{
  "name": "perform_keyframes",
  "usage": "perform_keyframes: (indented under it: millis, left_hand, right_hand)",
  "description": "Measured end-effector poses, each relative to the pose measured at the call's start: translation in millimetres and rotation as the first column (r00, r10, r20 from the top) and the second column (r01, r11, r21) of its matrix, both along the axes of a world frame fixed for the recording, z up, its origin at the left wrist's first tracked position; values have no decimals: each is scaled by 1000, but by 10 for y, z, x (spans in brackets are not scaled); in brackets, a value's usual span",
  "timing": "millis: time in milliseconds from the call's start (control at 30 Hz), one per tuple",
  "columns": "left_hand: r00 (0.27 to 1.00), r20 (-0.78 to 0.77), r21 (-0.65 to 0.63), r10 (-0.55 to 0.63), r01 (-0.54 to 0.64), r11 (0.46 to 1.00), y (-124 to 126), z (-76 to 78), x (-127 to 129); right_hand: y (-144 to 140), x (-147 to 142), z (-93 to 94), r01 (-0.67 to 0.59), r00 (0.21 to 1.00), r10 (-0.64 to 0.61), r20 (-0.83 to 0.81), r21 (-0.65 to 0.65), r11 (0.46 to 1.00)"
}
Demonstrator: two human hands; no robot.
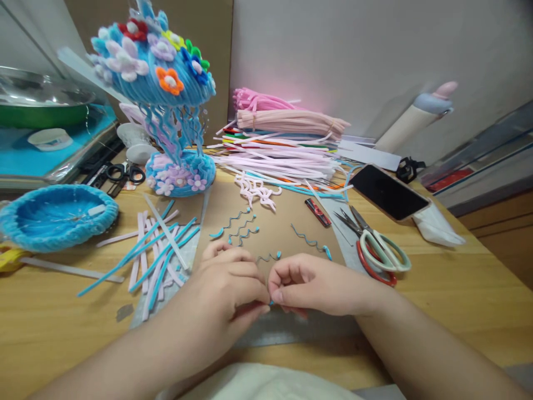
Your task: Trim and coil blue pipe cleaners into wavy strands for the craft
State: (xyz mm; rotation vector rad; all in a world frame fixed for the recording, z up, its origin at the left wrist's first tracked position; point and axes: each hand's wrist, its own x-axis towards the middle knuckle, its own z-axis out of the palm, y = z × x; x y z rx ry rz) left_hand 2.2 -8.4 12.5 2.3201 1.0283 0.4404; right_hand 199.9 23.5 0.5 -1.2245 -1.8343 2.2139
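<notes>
Between your fingertips, low over the brown card (pixel 275 233), you are pinching a wavy blue pipe cleaner (pixel 270 258); your left hand (pixel 231 283) and right hand (pixel 310 286) are both closing narrowly on its near end. Further curled blue pieces (pixel 239 225) are lying just beyond, scissors (pixel 377 247) resting to the right, a blue woven bowl (pixel 56 214) sitting well left.

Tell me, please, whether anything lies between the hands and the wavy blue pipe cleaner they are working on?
Nothing visible does. The left hand and right hand meet fingertip to fingertip, both pinching the near end of the wavy blue pipe cleaner, which curls up between them over the brown card. The other blue curls lie farther back.
</notes>
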Motion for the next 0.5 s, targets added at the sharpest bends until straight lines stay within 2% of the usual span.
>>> perform_keyframes:
  millis: [200, 400, 500]
  left_hand:
    - [1000, 20, 1, 16, -16, 1000, -24, -10, -3]
    - [995, 96, -133, 28, -15, 991, -12, -98, 9]
    - [990, 117, -176, 73, -52, 983, -4, -98, 4]
  right_hand:
    - [-22, -12, -25, 44, 999, -44, -17, 25, 999]
    - [-82, -53, 21, 98, 995, -100, -3, 246, 964]
    - [-71, -32, 49, 127, 991, -119, -53, 197, 972]
